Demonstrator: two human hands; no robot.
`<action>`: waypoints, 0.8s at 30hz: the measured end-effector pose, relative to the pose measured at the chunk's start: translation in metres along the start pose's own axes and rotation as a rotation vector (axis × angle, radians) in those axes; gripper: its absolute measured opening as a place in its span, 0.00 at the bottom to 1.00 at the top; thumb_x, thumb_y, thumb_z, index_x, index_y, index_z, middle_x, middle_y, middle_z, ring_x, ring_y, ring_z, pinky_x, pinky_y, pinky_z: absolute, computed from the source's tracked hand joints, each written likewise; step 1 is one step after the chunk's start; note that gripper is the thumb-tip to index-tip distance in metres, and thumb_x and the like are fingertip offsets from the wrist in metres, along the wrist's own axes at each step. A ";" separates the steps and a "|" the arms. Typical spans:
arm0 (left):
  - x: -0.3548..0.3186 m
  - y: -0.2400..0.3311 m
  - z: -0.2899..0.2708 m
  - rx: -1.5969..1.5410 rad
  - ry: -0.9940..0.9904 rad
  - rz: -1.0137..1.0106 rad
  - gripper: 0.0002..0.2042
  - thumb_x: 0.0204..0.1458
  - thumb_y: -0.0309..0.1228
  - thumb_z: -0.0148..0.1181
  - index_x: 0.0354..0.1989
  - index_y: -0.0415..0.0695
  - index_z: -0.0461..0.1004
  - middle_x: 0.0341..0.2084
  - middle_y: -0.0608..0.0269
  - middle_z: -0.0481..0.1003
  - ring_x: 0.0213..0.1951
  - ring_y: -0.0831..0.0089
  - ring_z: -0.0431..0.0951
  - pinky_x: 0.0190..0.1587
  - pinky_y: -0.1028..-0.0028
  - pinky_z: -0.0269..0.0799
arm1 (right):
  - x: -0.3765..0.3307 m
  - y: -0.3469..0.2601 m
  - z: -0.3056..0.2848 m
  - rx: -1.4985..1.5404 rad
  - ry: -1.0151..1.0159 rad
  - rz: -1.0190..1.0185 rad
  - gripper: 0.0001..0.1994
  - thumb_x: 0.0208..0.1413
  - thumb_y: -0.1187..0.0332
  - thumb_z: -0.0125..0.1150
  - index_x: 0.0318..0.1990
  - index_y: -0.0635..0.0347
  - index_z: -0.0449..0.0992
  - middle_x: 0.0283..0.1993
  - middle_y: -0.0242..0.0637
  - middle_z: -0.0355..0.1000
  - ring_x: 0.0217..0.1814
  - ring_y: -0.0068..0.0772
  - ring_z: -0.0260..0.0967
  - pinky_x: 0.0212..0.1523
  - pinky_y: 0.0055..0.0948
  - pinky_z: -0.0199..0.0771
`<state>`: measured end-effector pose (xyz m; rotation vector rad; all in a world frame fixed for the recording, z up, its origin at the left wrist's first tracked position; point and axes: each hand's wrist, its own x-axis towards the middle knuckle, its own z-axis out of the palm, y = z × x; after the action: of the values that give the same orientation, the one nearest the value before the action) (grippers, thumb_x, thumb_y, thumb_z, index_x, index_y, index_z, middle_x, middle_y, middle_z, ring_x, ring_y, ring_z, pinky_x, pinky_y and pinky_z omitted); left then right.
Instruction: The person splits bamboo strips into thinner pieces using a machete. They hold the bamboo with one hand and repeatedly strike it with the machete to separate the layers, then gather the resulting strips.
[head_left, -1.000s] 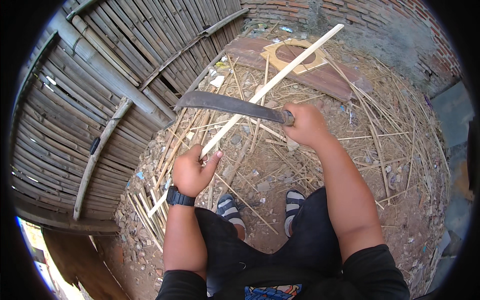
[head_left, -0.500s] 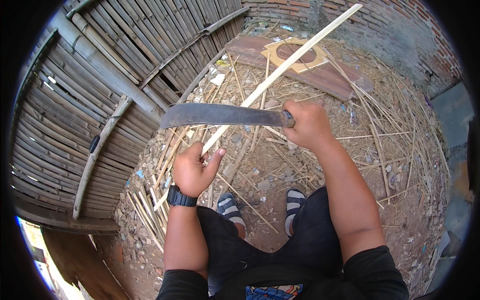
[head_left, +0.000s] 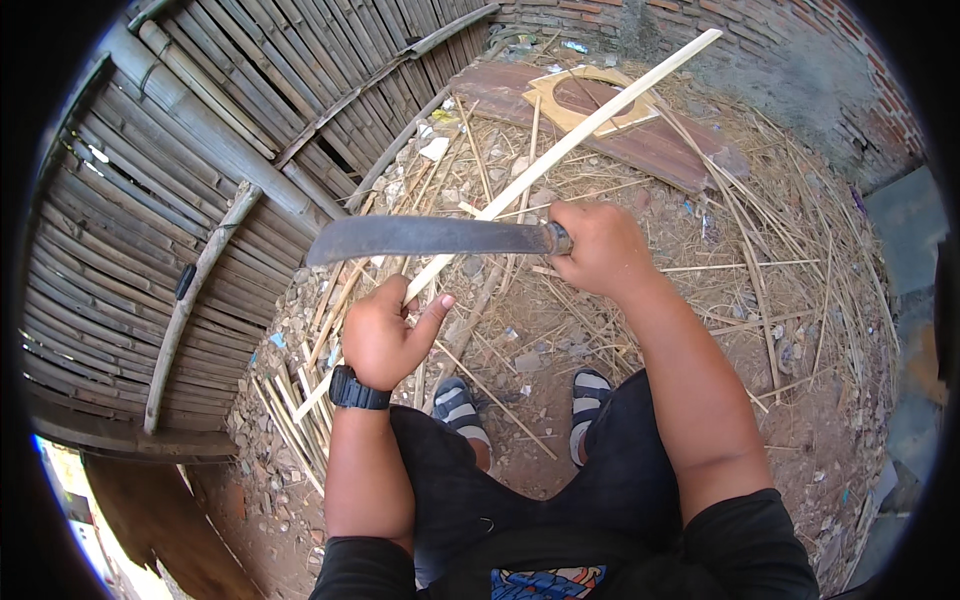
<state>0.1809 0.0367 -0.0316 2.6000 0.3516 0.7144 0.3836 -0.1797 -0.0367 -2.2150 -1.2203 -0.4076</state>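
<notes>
Two holds: pinching pale strip [head_left: 560,157] (likely light, springy) toward near end with left fingers [head_left: 430,325], clasping machete handle [head_left: 562,239] with right fingers [head_left: 575,216].

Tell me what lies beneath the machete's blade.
The pale strip passes beneath the blade, showing on both sides, with littered ground farther down. Whatever is directly behind the metal is covered.

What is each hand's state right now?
Left hand: closed, holding a long pale strip.
Right hand: closed, holding a machete.
</notes>
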 end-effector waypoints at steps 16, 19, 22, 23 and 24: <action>0.002 0.006 0.002 0.041 -0.055 -0.058 0.23 0.51 0.48 0.70 0.22 0.42 0.70 0.12 0.54 0.69 0.17 0.55 0.73 0.22 0.61 0.69 | -0.003 0.002 0.005 0.772 -0.564 0.297 0.18 0.51 0.55 0.75 0.31 0.58 0.76 0.25 0.27 0.71 0.30 0.23 0.67 0.34 0.30 0.68; 0.003 0.005 -0.001 0.040 -0.091 -0.052 0.22 0.52 0.48 0.70 0.23 0.41 0.71 0.12 0.53 0.70 0.17 0.54 0.73 0.23 0.61 0.69 | 0.000 0.012 0.002 0.580 -0.422 0.177 0.16 0.51 0.56 0.75 0.30 0.57 0.75 0.24 0.27 0.70 0.27 0.20 0.66 0.31 0.28 0.66; 0.001 -0.007 -0.003 0.069 -0.051 -0.034 0.22 0.52 0.43 0.72 0.21 0.40 0.68 0.12 0.58 0.67 0.15 0.65 0.67 0.21 0.66 0.64 | 0.003 0.019 -0.019 0.775 -0.347 0.476 0.17 0.51 0.55 0.75 0.31 0.58 0.75 0.24 0.27 0.70 0.27 0.22 0.66 0.31 0.29 0.66; 0.001 -0.005 -0.001 0.072 -0.061 -0.040 0.22 0.52 0.43 0.72 0.21 0.40 0.68 0.12 0.58 0.67 0.15 0.64 0.67 0.21 0.66 0.64 | 0.003 0.024 -0.016 0.735 -0.336 0.473 0.19 0.51 0.53 0.75 0.31 0.60 0.75 0.23 0.29 0.69 0.28 0.26 0.66 0.32 0.32 0.68; 0.002 -0.003 0.001 0.075 -0.070 -0.046 0.22 0.52 0.43 0.72 0.21 0.40 0.68 0.12 0.58 0.67 0.15 0.64 0.67 0.21 0.66 0.64 | 0.000 0.026 -0.013 0.651 -0.354 0.398 0.19 0.51 0.53 0.75 0.32 0.60 0.75 0.23 0.30 0.70 0.28 0.27 0.67 0.33 0.32 0.68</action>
<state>0.1826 0.0398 -0.0330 2.6703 0.4234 0.6036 0.4055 -0.1983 -0.0352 -1.9094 -0.8658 0.4955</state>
